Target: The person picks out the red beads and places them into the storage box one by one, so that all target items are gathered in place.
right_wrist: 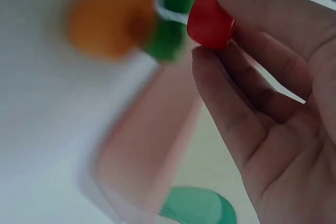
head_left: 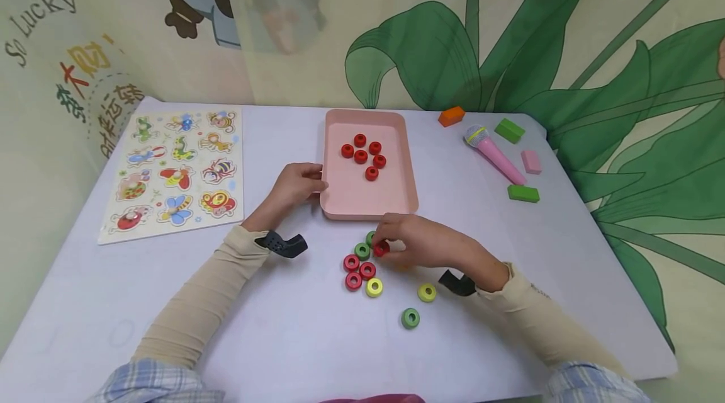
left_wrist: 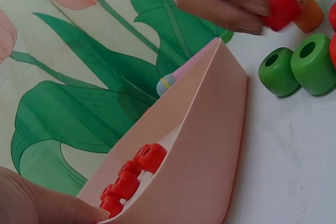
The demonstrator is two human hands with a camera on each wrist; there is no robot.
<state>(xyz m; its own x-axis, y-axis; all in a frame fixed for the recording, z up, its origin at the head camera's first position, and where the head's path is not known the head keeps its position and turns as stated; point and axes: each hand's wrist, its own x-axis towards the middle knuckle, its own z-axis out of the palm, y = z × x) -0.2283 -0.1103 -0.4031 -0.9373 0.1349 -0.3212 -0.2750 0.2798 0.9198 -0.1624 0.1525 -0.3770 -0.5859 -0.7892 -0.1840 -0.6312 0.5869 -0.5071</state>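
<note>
A pink tray (head_left: 340,201) lies mid-table with several red rings (head_left: 362,154) in its far half. My left hand (head_left: 316,184) grips the tray's left rim; its thumb (left_wrist: 37,205) shows beside the tray wall (left_wrist: 210,145). Just in front of the tray, my right hand (head_left: 386,243) pinches a red ring (head_left: 381,249) between its fingertips, seen close in the right wrist view as the red ring (right_wrist: 210,22). Loose rings lie below it: green rings (head_left: 362,250), red rings (head_left: 352,262), a yellow ring (head_left: 374,287). An orange ring (left_wrist: 310,14) sits behind the pinched one.
An insect puzzle board (head_left: 175,170) lies at the left. At the far right are a pink toy microphone (head_left: 493,152), an orange block (head_left: 451,116), green blocks (head_left: 509,130) and a pink block (head_left: 531,162). Another yellow ring (head_left: 427,292) and green ring (head_left: 410,318) lie nearer me.
</note>
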